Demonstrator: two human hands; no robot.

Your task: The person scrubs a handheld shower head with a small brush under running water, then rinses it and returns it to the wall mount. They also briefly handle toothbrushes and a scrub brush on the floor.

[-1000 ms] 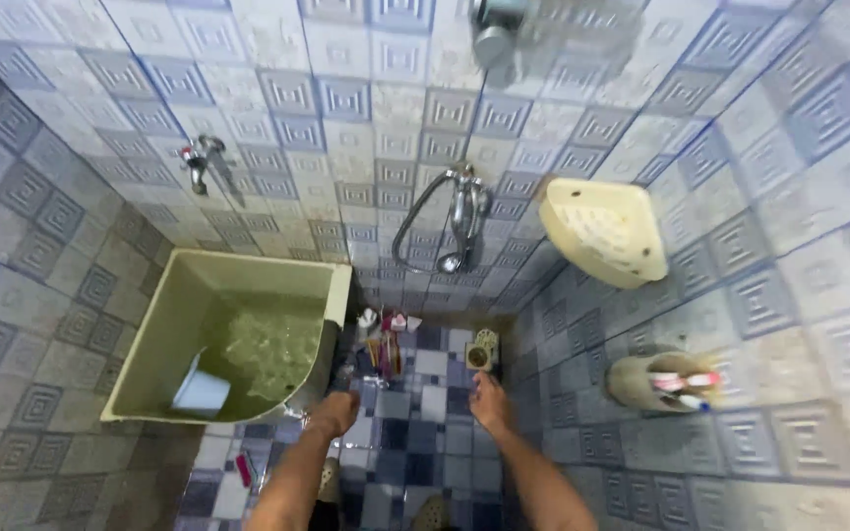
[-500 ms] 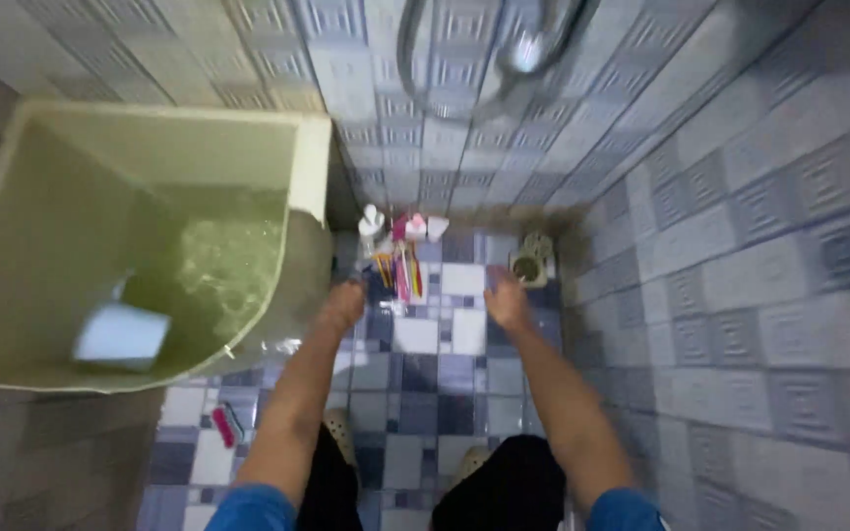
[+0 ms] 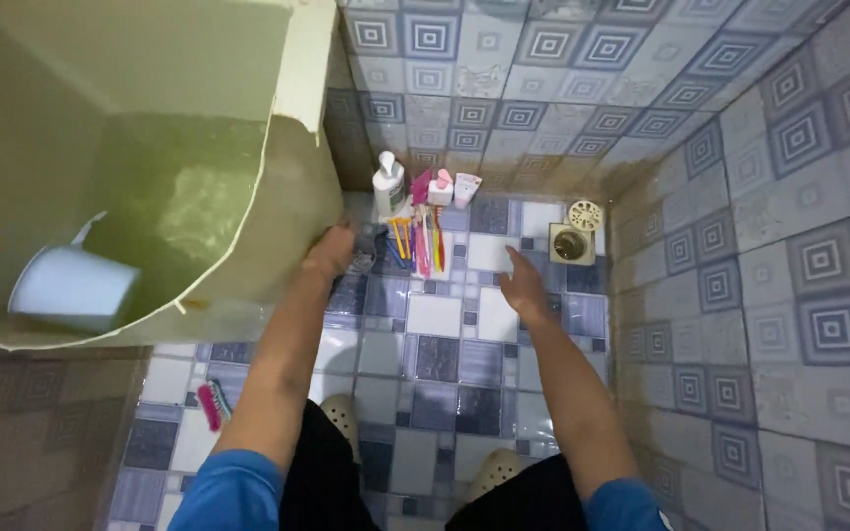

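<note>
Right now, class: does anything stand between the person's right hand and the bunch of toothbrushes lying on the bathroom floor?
Nothing visible does. The right hand hovers open over bare floor tiles, and the toothbrushes lie up and to its left with only tiles between. The left hand is on the far side of them, by the green tub.

A bunch of toothbrushes point(image 3: 417, 241) lies flat on the wet tiled floor just above the middle of the frame, handles side by side and pointing up and down the picture, in orange, yellow, pink and blue. Directly above them, against the foot of the wall, stand a white pump bottle point(image 3: 387, 184), upright, and beside it to the right a small pink and white container point(image 3: 440, 187) and a white tube point(image 3: 466, 188).
</note>
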